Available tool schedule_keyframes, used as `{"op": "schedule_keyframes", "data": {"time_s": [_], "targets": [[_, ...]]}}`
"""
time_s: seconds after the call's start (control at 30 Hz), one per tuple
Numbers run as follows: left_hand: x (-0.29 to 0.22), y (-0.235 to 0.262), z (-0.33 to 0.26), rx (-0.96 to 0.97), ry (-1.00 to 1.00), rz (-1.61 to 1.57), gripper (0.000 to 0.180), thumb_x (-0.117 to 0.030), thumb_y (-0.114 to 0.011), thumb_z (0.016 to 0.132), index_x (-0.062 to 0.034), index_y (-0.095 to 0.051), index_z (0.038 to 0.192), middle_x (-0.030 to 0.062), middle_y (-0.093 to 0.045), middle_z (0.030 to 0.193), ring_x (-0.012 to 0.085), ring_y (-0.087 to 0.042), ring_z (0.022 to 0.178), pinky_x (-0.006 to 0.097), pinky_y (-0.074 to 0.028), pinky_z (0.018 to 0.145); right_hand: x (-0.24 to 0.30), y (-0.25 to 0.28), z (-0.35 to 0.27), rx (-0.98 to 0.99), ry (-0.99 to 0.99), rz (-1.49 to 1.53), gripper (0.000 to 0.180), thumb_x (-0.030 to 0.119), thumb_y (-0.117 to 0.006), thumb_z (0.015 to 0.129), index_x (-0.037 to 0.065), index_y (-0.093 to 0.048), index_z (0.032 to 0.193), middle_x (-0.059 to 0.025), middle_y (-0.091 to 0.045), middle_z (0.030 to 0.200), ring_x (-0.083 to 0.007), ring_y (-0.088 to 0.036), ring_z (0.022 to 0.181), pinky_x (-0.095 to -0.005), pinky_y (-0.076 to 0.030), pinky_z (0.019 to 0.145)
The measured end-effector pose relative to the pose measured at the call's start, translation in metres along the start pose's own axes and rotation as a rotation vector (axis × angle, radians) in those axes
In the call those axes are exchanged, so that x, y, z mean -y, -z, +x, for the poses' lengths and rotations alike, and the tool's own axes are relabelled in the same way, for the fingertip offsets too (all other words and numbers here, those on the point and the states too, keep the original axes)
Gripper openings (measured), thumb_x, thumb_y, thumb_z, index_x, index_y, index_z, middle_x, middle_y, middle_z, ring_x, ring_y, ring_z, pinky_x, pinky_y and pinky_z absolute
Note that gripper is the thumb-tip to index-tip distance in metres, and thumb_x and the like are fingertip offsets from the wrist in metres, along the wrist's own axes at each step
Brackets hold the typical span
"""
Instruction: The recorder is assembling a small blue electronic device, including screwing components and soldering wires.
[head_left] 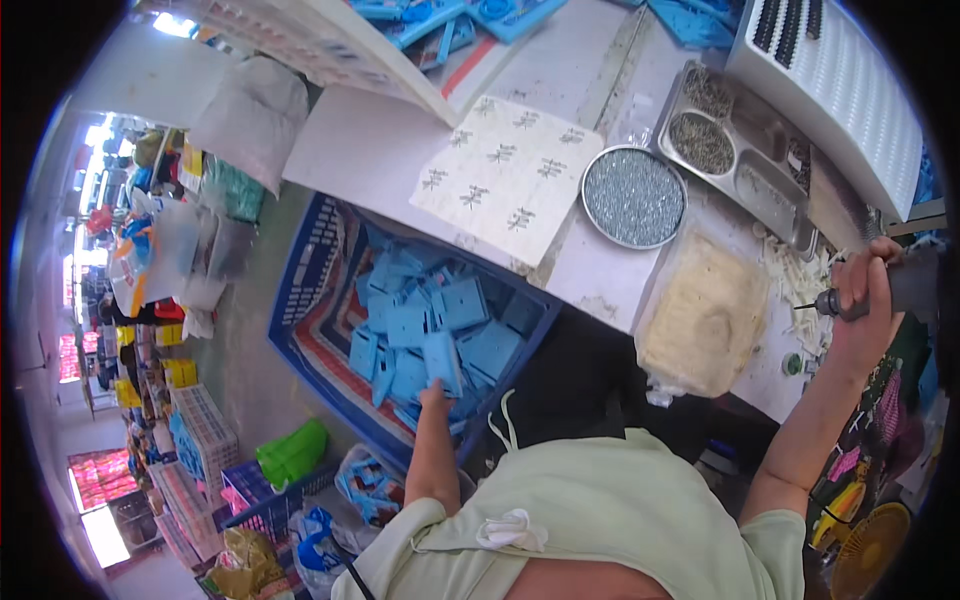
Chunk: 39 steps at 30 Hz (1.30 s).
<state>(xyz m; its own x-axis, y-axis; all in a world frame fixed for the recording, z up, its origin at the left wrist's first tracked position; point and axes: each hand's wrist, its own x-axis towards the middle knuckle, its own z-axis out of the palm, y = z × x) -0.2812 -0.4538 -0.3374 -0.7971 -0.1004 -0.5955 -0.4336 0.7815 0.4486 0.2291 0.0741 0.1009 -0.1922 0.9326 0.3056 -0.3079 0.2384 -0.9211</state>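
My left hand (435, 394) reaches down into a blue plastic basket (530, 335) and grips the near end of a light-blue flat plastic part (441, 362); its fingertips are partly hidden. Around it lies a heap of similar light-blue plastic parts (408, 325). Off to the right, at the table's edge, my right hand (866, 285) is wrapped round a grey electric screwdriver (912, 288), whose thin bit points left above scattered white bits (795, 275).
On the white table (370, 165) are a patterned sheet (500, 175), a round dish of small metal pieces (635, 197), a compartmented steel tray (745, 135) and a wrapped tan block (705, 315). A white ribbed panel (840, 90) stands at the far right. Bags and crates fill the left.
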Motion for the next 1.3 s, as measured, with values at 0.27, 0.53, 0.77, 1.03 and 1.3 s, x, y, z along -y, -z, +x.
{"op": "schedule_keyframes", "data": {"time_s": [0.27, 0.53, 0.77, 1.03, 1.3], "targets": [[-0.429, -0.026, -0.305, 0.262, -1.493, -0.196, 0.01, -0.006, -0.071, 0.089, 0.0009, -0.069, 0.096, 0.0077, -0.068, 0.081, 0.0158, -0.066, 0.074, 0.029, -0.052, 0.071, -0.001, 0.01, 0.023, -0.033, 0.089, -0.079, 0.031, 0.012, -0.064, 0.095, -0.001, -0.054, 0.122, -0.0022, -0.05, 0.078, -0.0104, -0.048, 0.065, -0.0299, -0.041, 0.068], [-0.715, -0.222, -0.299, -0.646, -1.667, 0.511, 0.086, -0.042, -0.082, 0.077, -0.0085, -0.045, 0.148, 0.0211, -0.043, 0.151, 0.0407, -0.043, 0.137, 0.066, -0.038, 0.105, 0.004, -0.02, 0.03, -0.059, 0.083, -0.247, 0.052, 0.011, -0.067, 0.088, -0.005, -0.047, 0.134, -0.0067, -0.055, 0.087, -0.0148, -0.055, 0.08, -0.032, -0.048, 0.079], [-0.787, -0.206, -0.317, -0.364, -1.483, 0.421, 0.061, -0.04, -0.063, 0.091, -0.0051, -0.052, 0.14, 0.0183, -0.054, 0.143, 0.0414, -0.05, 0.132, 0.065, -0.042, 0.103, 0.015, -0.001, 0.018, -0.183, 0.117, -0.429, 0.065, 0.017, -0.068, 0.09, -0.005, -0.041, 0.145, -0.0139, -0.061, 0.116, -0.0224, -0.06, 0.106, -0.0362, -0.046, 0.094], [-0.679, -0.085, -0.42, 1.081, -1.025, -1.056, 0.036, -0.022, -0.05, 0.101, -0.0023, -0.057, 0.13, 0.0132, -0.065, 0.129, 0.0287, -0.064, 0.118, 0.048, -0.052, 0.103, -0.001, -0.056, -0.056, 0.273, 0.183, -0.348, 0.057, 0.014, -0.065, 0.092, -0.004, -0.05, 0.144, -0.0165, -0.064, 0.128, -0.0276, -0.061, 0.122, -0.037, -0.048, 0.102], [-0.412, -0.1, -0.476, 1.422, -0.516, -0.849, 0.05, -0.022, -0.045, 0.105, -0.0007, -0.042, 0.15, 0.0152, -0.051, 0.148, 0.0289, -0.049, 0.138, 0.044, -0.04, 0.115, -0.081, -0.115, -0.069, -0.055, -0.319, 0.487, 0.054, 0.046, -0.051, 0.106, -0.002, -0.059, 0.13, -0.0134, -0.068, 0.124, -0.0225, -0.065, 0.117, -0.0401, -0.049, 0.104]]}}
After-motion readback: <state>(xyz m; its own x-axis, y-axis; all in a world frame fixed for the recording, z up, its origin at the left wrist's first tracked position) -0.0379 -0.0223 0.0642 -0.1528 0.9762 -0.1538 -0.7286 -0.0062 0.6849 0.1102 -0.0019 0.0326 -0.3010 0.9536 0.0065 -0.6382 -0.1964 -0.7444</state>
